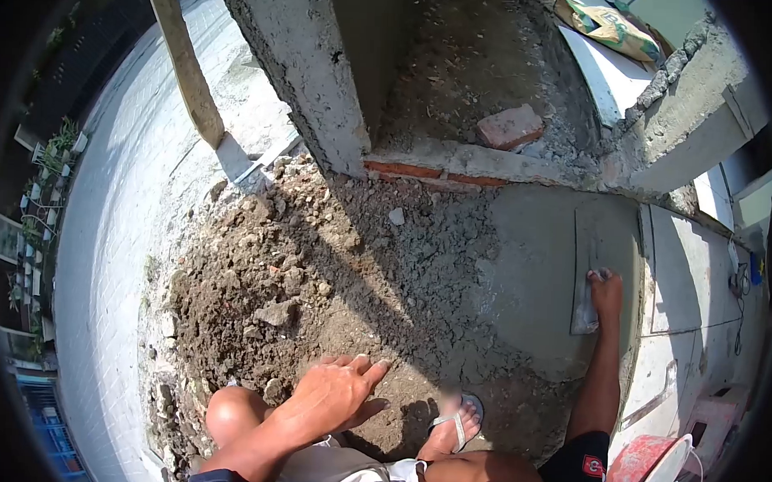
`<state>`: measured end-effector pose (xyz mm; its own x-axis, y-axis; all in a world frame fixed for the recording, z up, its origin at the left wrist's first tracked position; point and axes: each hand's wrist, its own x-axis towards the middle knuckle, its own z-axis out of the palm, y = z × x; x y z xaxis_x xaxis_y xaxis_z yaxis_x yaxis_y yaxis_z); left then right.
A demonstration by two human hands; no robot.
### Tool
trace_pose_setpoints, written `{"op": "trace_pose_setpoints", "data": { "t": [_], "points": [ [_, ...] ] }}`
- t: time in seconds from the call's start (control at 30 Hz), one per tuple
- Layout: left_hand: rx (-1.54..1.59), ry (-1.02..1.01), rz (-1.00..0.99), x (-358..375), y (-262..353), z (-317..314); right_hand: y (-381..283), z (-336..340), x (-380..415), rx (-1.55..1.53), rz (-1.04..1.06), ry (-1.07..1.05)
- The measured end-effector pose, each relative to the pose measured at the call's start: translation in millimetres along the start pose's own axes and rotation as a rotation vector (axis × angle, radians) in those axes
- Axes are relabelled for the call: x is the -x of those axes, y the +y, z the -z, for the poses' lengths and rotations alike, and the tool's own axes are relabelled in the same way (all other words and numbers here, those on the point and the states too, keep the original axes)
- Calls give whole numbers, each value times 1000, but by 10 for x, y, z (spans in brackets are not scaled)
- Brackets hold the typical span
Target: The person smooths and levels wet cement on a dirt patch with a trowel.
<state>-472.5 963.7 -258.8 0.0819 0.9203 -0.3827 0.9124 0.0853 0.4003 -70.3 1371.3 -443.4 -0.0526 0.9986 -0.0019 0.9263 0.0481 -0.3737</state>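
My right hand [606,293] is closed around the handle of a long, flat plastering trowel [583,318]. The trowel's blade lies on a smooth patch of wet grey cement [530,263], near its right edge. Left of this patch, the mortar [449,264] is rough and lumpy. My left hand [336,392] hangs over the bare soil beside my knee, fingers stretched out and holding nothing. A sandalled foot [456,426] rests on the dirt just below the rough mortar.
Soil and rubble [249,279] are heaped at left. Ahead stands a concrete pillar [315,77] with a low brick edge [439,174]; a loose brick [511,126] lies behind it. Light tiles [678,277] and a red-stained bucket [642,467] are at right. A wooden post [184,64] leans upper left.
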Motion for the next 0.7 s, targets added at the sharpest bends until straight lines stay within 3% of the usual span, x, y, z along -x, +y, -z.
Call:
{"op": "trace_pose_setpoints", "data": {
  "t": [0.1,0.3,0.33,0.4,0.43,0.6,0.7],
  "points": [
    [0,-20,2,50,14,95,-520,-19,737,51,-2,-50],
    [26,45,-104,101,-54,264,-390,-17,1841,7,48,-191],
    [40,88,-147,87,-60,296,-511,78,1991,22,19,-171],
    [61,65,-182,84,-51,425,-618,397,2373,85,-164,-324],
    [73,54,-151,74,-42,488,-352,359,2491,101,-111,-266],
    [92,84,-235,88,-26,624,41,442,2264,16,-238,127],
    [84,70,-286,111,-6,626,71,334,1941,-75,-319,105]
  ]
}}
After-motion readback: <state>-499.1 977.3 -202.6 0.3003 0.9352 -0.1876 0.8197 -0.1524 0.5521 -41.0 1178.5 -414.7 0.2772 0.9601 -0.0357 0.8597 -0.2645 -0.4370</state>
